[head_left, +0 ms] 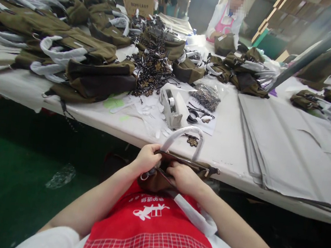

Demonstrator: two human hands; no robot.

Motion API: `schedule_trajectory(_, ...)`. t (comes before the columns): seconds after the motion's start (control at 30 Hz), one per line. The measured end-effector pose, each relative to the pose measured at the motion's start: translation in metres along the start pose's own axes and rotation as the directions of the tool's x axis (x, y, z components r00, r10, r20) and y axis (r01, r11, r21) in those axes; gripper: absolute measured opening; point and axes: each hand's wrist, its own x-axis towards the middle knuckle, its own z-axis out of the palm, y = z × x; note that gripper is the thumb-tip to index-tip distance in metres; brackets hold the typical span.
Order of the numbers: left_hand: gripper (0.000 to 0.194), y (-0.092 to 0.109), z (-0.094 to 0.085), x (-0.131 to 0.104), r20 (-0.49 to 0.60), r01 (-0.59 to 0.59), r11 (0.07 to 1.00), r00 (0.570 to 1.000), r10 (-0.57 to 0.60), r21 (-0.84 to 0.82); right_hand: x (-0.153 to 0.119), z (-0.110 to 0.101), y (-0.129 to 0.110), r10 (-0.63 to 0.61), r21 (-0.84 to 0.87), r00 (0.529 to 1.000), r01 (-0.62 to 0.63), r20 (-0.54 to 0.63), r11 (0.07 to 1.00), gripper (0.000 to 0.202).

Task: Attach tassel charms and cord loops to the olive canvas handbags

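A brown and olive handbag rests against my red apron at the table's front edge, its zipped top open. My left hand is closed on the rim at the bag's left end, near a metal ring. My right hand reaches into the opening, its fingertips hidden inside. One wrapped handle stands up over the table edge; the other wrapped handle hangs over my apron. Just beyond the bag lies a dark and gold flower-shaped charm.
A tape dispenser stands behind the bag on the white table. Piled handbags and beaded charms cover the left side. Grey sheets lie at the right. Across the table, a person in a pink apron handles a bag.
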Motion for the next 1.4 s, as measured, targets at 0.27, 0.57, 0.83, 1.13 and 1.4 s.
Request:
schedule_trajectory(0.27,0.034,-0.006,0.002,0.002,0.036,-0.02,1.0,0.999,0.02,-0.005,-0.01,-0.012,-0.001,-0.034,0.099,0.998,0.028,0.057,0.995,0.019)
schedule_trajectory(0.57,0.04,-0.013,0.005,0.005,0.113,-0.015,0.999,0.994,0.011,0.029,0.001,-0.022,-0.01,0.021,-0.108,0.98,0.0,0.197,0.994,0.02)
schedule_trajectory(0.83,0.036,-0.008,0.016,0.014,0.088,-0.079,0.993,0.994,0.072,0.085,-0.001,-0.032,-0.002,0.018,-0.169,0.975,0.02,0.223,0.985,0.019)
schedule_trajectory(1.13,0.033,-0.019,0.012,0.028,0.092,-0.061,0.991,0.995,0.05,0.12,0.0,-0.03,0.008,-0.002,-0.079,0.984,0.017,0.178,0.997,0.022)
schedule_trajectory(1.4,0.034,-0.016,0.012,0.015,0.119,-0.064,0.993,0.992,0.052,0.095,-0.003,-0.055,0.004,-0.021,0.079,0.998,0.016,0.064,0.997,0.018)
